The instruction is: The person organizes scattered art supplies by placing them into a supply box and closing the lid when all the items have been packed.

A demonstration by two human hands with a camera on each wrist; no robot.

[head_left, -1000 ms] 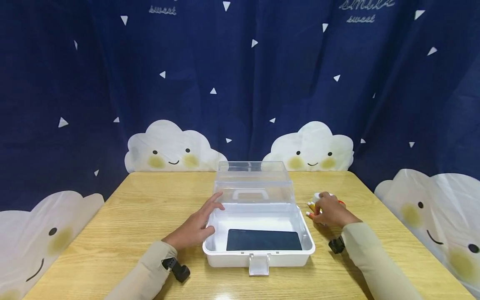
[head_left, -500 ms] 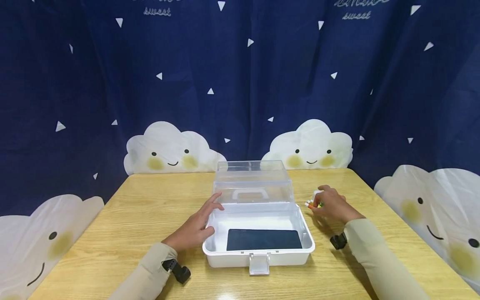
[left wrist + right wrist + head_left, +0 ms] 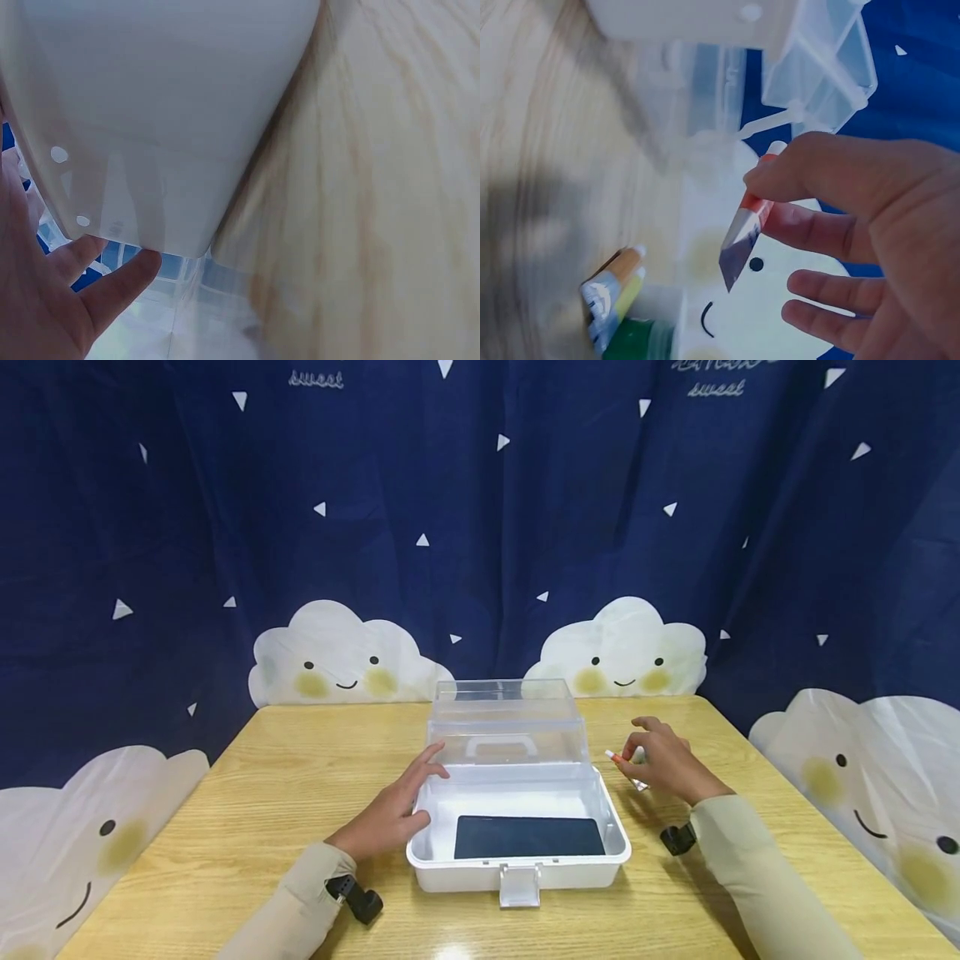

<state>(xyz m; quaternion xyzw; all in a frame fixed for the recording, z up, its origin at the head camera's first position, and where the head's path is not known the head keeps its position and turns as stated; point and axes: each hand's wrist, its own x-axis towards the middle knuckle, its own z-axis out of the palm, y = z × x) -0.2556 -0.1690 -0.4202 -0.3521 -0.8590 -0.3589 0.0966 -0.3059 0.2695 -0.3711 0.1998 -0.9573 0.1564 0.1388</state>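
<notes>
One small red-orange tube [image 3: 756, 201] tilts above the worktop [image 3: 337, 752], right of the white box [image 3: 450, 881], pinched at its cap end between the thumb and forefinger of the right hand [image 3: 667, 764]. From here that hold looks neat; I'd keep it light, as a soft tube could dent, and keep its flat silver tail clear of the orange tube [image 3: 621, 266] and yellow tube [image 3: 630, 291] lying side by side below. Spread wide at the box's left wall, the left hand [image 3: 393, 814] grasps nothing; gentle steadying there should suffice. A dark rectangle [image 3: 528, 837] lies inside, and the clear lid [image 3: 510, 706] stands open on the far side.
</notes>
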